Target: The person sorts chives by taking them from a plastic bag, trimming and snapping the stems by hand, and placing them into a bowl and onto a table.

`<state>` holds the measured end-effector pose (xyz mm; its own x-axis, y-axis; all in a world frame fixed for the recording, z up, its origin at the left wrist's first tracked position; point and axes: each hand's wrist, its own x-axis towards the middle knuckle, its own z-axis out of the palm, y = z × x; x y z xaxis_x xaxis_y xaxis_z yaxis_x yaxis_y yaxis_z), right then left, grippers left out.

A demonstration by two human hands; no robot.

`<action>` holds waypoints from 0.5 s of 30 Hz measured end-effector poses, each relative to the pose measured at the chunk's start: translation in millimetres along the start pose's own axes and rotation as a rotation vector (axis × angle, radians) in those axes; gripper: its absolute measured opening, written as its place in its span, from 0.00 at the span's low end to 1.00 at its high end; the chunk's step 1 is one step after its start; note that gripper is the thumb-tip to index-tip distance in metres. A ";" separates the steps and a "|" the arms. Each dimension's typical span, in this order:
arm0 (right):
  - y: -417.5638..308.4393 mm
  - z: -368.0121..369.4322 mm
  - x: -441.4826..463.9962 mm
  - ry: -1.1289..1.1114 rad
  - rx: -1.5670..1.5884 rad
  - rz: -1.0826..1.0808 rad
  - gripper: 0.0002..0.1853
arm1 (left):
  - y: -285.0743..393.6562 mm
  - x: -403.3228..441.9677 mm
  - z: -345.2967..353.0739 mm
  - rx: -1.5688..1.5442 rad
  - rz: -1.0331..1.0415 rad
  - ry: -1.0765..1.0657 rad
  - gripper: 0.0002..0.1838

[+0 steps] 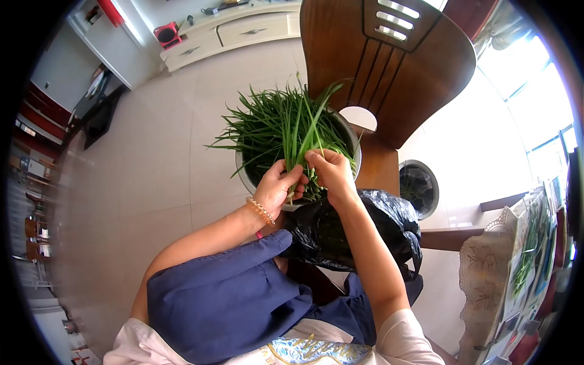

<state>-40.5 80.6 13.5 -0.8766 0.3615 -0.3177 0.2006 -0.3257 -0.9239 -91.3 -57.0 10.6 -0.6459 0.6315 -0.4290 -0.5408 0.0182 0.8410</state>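
A large heap of green chives [267, 118] fills a grey metal basin [244, 176] on the wooden chair seat in front of me. My left hand [278, 187] is closed around the lower ends of a small bunch, with pale stalk ends showing below the fingers. Close beside it, my right hand [332, 175] pinches a chive blade between thumb and finger, just above the bunch. The blades in both hands point up and away over the basin. Just below my right hand, a black plastic bag [380, 219] lies by my lap; its contents are hidden.
The tall chair back [395, 73] rises behind the basin to the right. A round bin [433, 190] with some green scraps stands on the floor at right. A table with a lace cloth [486, 261] holds more green blades. A white cabinet [243, 30] stands at the back.
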 end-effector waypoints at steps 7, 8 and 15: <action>3.5 8.3 -0.3 0.007 0.047 -0.137 0.09 | -0.9 -1.0 -3.1 -0.133 -0.017 -0.104 0.11; 2.7 8.3 -0.4 -0.006 0.036 -0.156 0.10 | -0.9 -0.5 -3.5 -0.133 -0.016 -0.104 0.11; 10.1 9.3 4.7 0.026 0.007 -0.251 0.11 | -0.7 1.4 -3.6 -0.195 -0.037 -0.041 0.11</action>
<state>-46.7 70.9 4.6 -0.8870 0.4541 -0.0839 -0.0250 -0.2285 -0.9732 -93.8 -59.0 8.2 -0.6034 0.6641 -0.4415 -0.6604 -0.1058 0.7434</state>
